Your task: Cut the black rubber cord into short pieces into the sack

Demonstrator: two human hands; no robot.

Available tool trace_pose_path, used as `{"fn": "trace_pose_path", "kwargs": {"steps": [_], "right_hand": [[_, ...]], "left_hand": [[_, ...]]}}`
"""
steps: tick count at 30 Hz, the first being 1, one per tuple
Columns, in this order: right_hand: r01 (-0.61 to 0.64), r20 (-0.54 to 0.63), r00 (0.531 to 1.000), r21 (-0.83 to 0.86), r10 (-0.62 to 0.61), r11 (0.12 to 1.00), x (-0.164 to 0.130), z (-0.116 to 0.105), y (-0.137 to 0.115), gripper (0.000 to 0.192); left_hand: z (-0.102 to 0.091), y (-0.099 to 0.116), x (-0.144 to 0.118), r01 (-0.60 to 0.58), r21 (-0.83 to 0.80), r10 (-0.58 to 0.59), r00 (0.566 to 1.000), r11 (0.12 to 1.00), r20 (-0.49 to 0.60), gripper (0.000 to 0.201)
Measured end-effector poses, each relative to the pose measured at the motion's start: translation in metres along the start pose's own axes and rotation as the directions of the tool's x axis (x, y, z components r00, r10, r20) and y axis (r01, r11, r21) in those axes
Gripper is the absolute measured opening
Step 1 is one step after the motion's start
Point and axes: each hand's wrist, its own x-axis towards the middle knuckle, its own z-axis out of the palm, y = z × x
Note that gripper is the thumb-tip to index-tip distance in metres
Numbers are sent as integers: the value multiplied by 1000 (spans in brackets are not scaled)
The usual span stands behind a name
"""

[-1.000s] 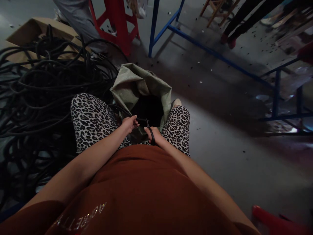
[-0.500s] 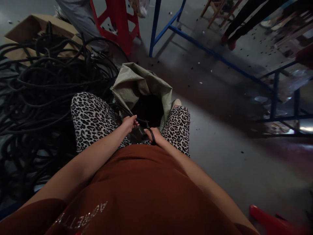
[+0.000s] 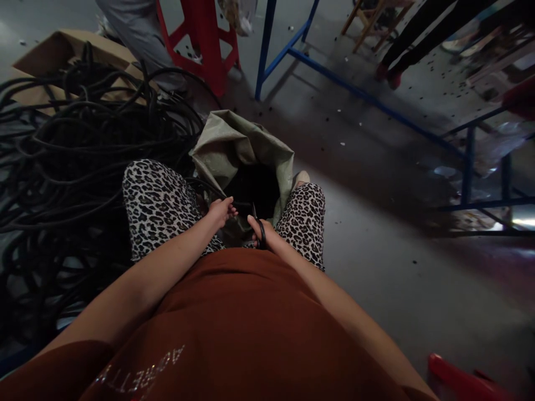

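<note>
Looking down past my rust-coloured shirt, I see both hands working low between my knees, right over the mouth of a grey-green woven sack [image 3: 234, 147] that stands on the floor between my leopard-print trouser legs [image 3: 156, 203]. My left hand [image 3: 220, 211] is closed around a thin black cable [image 3: 200, 186], pinching it near its end; the cable runs back leftward over my thigh towards the big tangled heap of black cable [image 3: 75, 145] beside me, so I judge it is one strand drawn from that pile. My right hand [image 3: 262, 233] is closed through the dark loop handles of a pair of scissors [image 3: 257, 223], the blades pointing forward towards the cable end. I cannot tell whether the blades are open or shut; it is too dark and small there.

The sack's rim is folded outward and the opening sits directly under the hands, which seems sensible: anything dropped falls straight into it. The cable heap lies within easy reach on the left, partly over a flattened cardboard box [image 3: 54, 53].

Farther off stand a red stool [image 3: 204, 39], a blue metal frame [image 3: 334, 78], and another person's grey trouser leg [image 3: 137, 33]. A second red stool [image 3: 463, 379] shows at the lower right.
</note>
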Motion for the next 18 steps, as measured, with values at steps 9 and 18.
{"fn": "trace_pose_path", "kwargs": {"steps": [9,18], "right_hand": [[6,97,995,-44,-2,999,-2,1,-7,56],[42,84,996,-55,-37,998,5,3,-3,61]], "left_hand": [[1,0,-4,7,-15,-6,1000,1000,26,19],[2,0,-13,8,5,-8,998,1000,65,19]]}}
